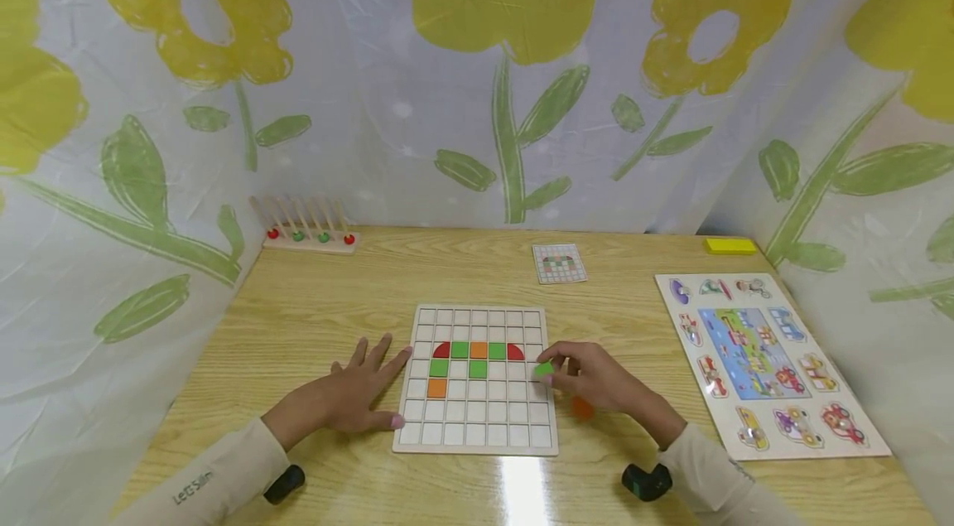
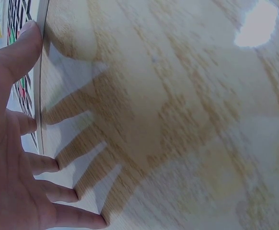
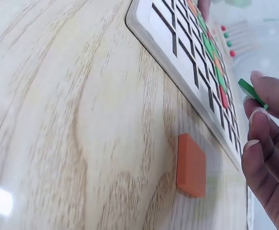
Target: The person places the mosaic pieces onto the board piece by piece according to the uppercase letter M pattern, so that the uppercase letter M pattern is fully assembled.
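A white grid board (image 1: 477, 435) lies on the wooden table, with red, green and orange pieces set in some of its squares. My left hand (image 1: 361, 389) is spread flat at the board's left edge, its thumb and forefinger touching the rim. Between thumb and fingers, my right hand (image 1: 596, 377) pinches a green square tile (image 3: 252, 93) above the board's right edge. Beneath that hand, an orange tile (image 3: 191, 166) lies on the table beside the board, partly covered by the hand in the head view.
Behind the board lies a small pattern card (image 1: 560, 263). A picture puzzle board (image 1: 812, 447) sits at the right, with a yellow block (image 1: 729, 246) behind it. At the back left stands a peg rack (image 1: 311, 243) with red and green beads.
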Demonstrator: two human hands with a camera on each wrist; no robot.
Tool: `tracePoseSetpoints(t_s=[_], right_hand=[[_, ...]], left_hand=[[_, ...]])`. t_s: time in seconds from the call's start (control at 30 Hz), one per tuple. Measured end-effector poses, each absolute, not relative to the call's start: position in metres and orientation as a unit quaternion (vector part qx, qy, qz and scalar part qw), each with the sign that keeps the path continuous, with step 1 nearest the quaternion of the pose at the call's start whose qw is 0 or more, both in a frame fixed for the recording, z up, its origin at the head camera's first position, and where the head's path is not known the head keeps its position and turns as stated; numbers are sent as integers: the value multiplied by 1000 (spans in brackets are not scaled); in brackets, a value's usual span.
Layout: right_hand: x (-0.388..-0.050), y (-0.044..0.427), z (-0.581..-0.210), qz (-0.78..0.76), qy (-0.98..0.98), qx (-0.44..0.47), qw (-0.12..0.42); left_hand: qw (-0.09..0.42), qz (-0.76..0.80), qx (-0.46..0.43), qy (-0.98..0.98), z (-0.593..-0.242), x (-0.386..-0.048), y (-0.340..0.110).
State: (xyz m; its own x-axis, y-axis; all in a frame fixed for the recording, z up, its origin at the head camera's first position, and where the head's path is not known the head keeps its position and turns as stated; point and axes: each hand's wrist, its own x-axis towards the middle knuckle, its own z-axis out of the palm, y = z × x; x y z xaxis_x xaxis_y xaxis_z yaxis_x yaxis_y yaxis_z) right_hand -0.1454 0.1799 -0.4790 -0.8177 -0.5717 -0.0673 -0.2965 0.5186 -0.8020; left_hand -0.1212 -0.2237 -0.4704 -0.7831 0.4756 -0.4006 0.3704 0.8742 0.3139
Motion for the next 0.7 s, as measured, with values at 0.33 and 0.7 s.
tracePoseSetpoints(t_s=[0.33,0.7], right_hand=[[-146,176,-481,-422,853,-259,167],[-146,168,-482,-420,851,-261,176]], left_hand=[[236,108,232,937,-471,-121,-223],[233,106,226,940,-472,-121,-224]])
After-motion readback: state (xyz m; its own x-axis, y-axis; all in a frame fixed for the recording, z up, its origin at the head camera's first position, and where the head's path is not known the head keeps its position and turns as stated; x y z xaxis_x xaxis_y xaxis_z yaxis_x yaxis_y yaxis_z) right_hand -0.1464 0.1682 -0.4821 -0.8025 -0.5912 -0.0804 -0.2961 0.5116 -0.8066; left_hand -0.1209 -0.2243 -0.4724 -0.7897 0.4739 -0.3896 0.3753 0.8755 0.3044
